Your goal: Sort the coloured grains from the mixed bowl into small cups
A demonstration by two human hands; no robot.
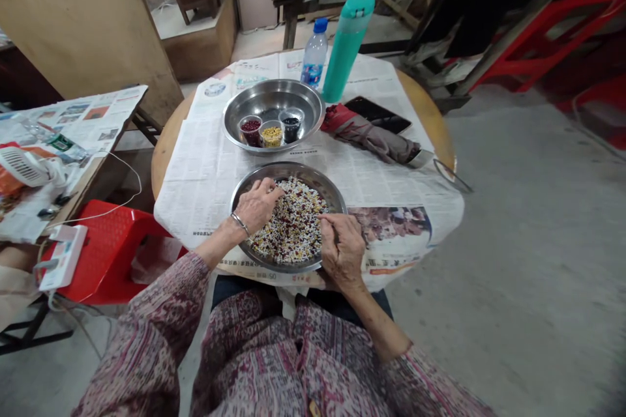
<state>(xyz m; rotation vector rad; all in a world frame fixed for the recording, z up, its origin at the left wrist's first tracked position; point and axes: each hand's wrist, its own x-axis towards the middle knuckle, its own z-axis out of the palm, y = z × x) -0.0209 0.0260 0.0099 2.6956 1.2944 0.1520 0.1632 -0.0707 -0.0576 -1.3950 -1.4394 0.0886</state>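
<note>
Table (pixel 433 122): round, spread with newspaper (pixel 190 172). Far steel basin (pixel 264 99) stands toward the back; near steel basin (pixel 323 181), just in front of it, holds the mixed grains (pixel 299 225) (white, yellow and dark red show).

Left hand (pixel 258 205): curled, over the near basin's left side, fingertips at the mix. Right hand (pixel 343 244): bent at the right rim, thumb and forefinger drawn together. Whether either grips a grain cannot be told; fingertips too small here.

Three clear cups, red (pixel 251 135), yellow (pixel 271 136) and black (pixel 291 129) by contents, sit inside the far basin.

Judged step: picking through the mix. Next move calls for a light, single-grain pinch.
</note>
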